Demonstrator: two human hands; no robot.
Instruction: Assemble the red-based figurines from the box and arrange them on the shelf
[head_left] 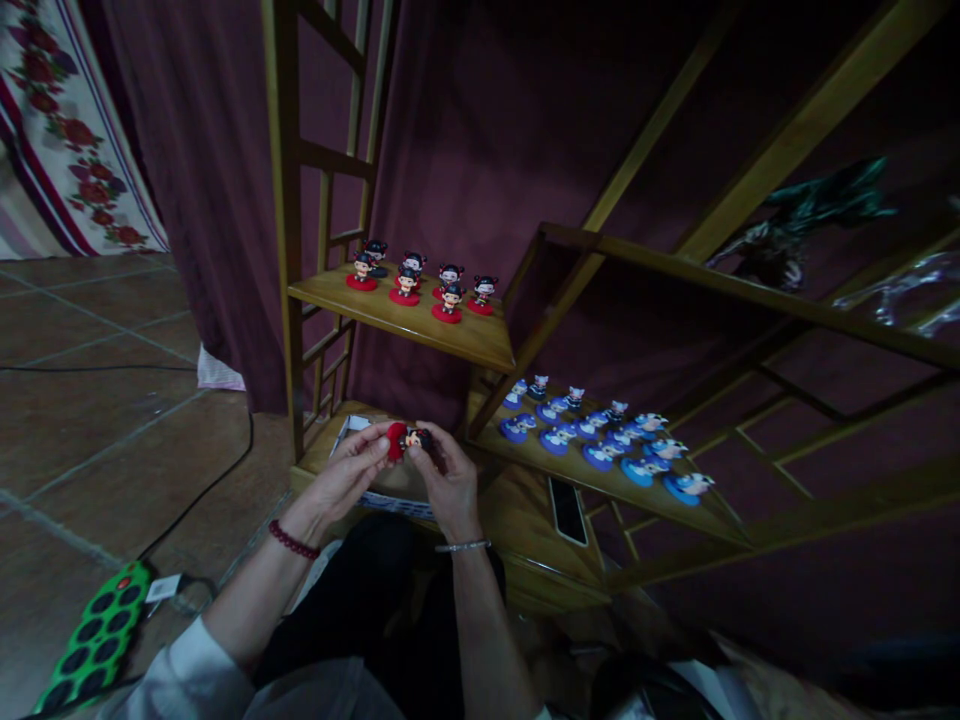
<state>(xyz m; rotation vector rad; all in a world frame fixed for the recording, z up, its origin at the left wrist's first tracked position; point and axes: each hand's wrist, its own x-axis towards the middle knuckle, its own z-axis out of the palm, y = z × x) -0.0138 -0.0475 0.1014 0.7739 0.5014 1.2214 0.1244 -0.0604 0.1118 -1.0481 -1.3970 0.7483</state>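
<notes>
Between my two hands, above a low shelf board, is a small black-haired figurine (pixel 415 440) on a red round base (pixel 395 442), tipped onto its side. My left hand (pixel 358 465) pinches the red base between thumb and fingers. Around the figurine's head end, the fingers of my right hand (pixel 450 487) are closed. Below the hands sits an open box (pixel 397 503), its inside mostly covered by them. Similar figurines (pixel 406 287) on red bases stand in rows on the wooden shelf (pixel 405 327) above.
Several blue-based figurines (pixel 559 437) fill a shelf at right. A phone (pixel 568 510) lies on the lower board. Slanting wooden bars (pixel 555 310) and an upright post (pixel 283 220) frame the shelves. A green power strip (pixel 97 640) and its cable (pixel 206 510) are on the tiled floor.
</notes>
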